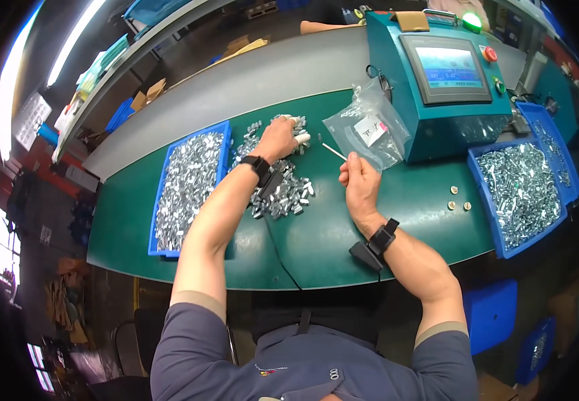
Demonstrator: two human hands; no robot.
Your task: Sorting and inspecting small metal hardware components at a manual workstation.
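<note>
My left hand point(278, 140), with white covers on its fingertips, reaches into a loose pile of small silvery metal parts point(289, 195) on the green tabletop. Its thumb and forefinger are apart; the other fingers are partly hidden, and I see nothing gripped. To the right, my right hand point(362, 182) pinches a thin white stick point(333, 152) that points up and left toward the pile. A clear plastic bag point(390, 148) with a white label lies just beyond that hand. One small part point(319, 137) sits apart near the stick's tip.
Left of the pile stands a blue tray point(152, 230) full of metal parts. A teal machine point(436, 123) with a screen occupies the back right. Beside it are another filled blue tray point(501, 240) and three small brass-coloured pieces point(452, 205). A black cable point(279, 254) crosses the table's front edge.
</note>
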